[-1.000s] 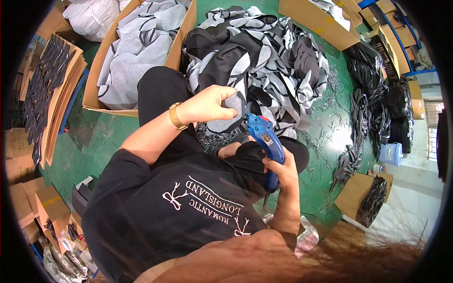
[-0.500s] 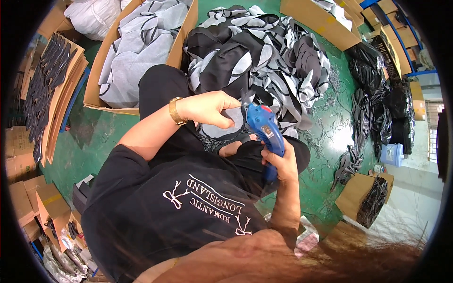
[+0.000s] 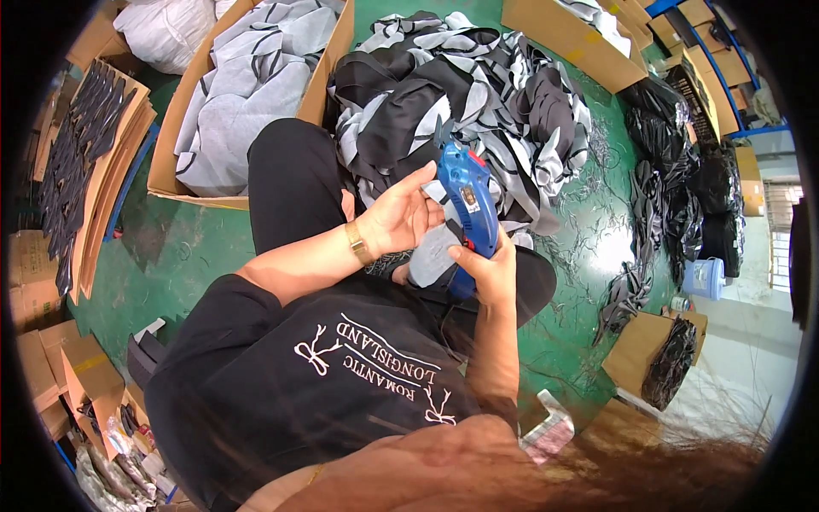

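My right hand (image 3: 488, 271) is wrapped round the body of blue electric scissors (image 3: 469, 194), whose blades point away from me, towards the fabric pile. My left hand (image 3: 405, 213), palm turned up and thumb raised apart, is just left of the tool. Its curled fingers meet a small rounded grey fabric piece (image 3: 431, 258), which hangs over my lap; the tool and fingers hide part of it and of the grip. The blades stand clear of that piece. Beyond them lies a large heap of black and grey fabric pieces (image 3: 478, 94) on the floor.
A cardboard box (image 3: 162, 162) of grey fabric pieces stands at the far left, another box (image 3: 572, 47) at the far right. Black plastic bags (image 3: 712, 183) line the right side. Thin scraps (image 3: 554, 264) litter the green floor. Flat cardboard with black pieces (image 3: 102, 183) leans left.
My left hand has turned palm up and moved slightly nearer me with the fabric piece. The electric scissors have shifted left and away, their blades now clear of the fabric piece.
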Available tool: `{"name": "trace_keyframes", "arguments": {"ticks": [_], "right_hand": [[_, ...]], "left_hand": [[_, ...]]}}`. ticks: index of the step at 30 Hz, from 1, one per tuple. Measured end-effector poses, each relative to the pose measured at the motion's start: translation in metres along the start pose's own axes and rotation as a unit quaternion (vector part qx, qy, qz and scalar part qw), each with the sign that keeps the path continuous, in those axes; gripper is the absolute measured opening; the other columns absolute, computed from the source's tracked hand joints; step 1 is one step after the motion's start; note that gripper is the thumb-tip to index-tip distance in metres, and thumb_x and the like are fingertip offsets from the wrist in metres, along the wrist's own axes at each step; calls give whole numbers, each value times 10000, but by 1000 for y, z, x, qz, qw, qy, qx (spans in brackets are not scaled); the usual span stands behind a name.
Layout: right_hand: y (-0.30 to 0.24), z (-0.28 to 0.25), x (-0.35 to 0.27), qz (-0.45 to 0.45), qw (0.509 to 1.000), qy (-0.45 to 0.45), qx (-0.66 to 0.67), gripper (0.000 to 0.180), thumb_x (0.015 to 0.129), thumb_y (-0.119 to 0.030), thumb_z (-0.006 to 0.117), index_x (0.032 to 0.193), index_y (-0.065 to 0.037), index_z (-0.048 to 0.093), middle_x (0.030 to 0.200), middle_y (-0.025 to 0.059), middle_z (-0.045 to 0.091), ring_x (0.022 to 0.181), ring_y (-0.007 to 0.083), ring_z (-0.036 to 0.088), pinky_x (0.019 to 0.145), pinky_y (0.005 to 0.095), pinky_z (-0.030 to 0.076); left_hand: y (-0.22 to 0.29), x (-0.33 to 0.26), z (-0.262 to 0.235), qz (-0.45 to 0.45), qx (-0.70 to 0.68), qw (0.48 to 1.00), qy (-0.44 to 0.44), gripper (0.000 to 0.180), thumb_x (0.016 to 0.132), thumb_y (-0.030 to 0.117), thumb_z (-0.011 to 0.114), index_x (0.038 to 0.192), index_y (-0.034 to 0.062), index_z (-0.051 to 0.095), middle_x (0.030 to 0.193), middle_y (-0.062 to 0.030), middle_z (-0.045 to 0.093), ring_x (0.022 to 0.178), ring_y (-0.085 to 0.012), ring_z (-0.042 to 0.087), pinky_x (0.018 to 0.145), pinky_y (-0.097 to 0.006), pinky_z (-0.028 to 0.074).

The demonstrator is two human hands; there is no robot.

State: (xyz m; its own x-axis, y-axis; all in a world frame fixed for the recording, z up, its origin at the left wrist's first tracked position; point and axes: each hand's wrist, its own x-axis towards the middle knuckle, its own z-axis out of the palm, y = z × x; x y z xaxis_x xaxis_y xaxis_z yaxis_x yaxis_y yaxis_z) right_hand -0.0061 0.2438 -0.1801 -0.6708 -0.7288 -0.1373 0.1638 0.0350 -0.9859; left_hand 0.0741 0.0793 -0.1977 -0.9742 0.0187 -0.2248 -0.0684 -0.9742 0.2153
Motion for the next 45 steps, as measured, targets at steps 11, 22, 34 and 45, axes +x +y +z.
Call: {"name": "trace_keyframes", "arguments": {"ticks": [11,22,34,45], "right_hand": [[7,-33,-43,47,994,83,55,318,749,-75,658,1030,40,562,789,63,581,667,148,586,632,284,515],[15,-26,-58,153,986,51,44,305,733,-13,649,1016,61,564,797,78,583,561,143,557,516,261,477],[-1,-31,-56,142,989,28,18,334,711,-32,661,1009,73,554,712,65,571,560,146,560,515,270,480],[-17,-48,-53,160,986,-19,-51,367,708,-32,666,1045,61,555,762,66,594,586,137,565,528,270,489]], "left_hand": [[14,7,-7,186,192,957,114,225,869,133,649,1072,56,589,978,-40,644,879,-154,644,728,-301,556],[6,4,-5,235,285,922,114,251,824,46,673,1063,-5,613,977,-69,656,867,-149,637,778,-281,532],[25,-7,8,242,486,838,50,237,749,27,629,984,0,616,874,-24,631,786,-112,576,746,-268,474],[44,-21,20,183,643,744,22,298,707,65,615,997,12,572,782,-18,580,619,-73,504,532,-237,396]]}}
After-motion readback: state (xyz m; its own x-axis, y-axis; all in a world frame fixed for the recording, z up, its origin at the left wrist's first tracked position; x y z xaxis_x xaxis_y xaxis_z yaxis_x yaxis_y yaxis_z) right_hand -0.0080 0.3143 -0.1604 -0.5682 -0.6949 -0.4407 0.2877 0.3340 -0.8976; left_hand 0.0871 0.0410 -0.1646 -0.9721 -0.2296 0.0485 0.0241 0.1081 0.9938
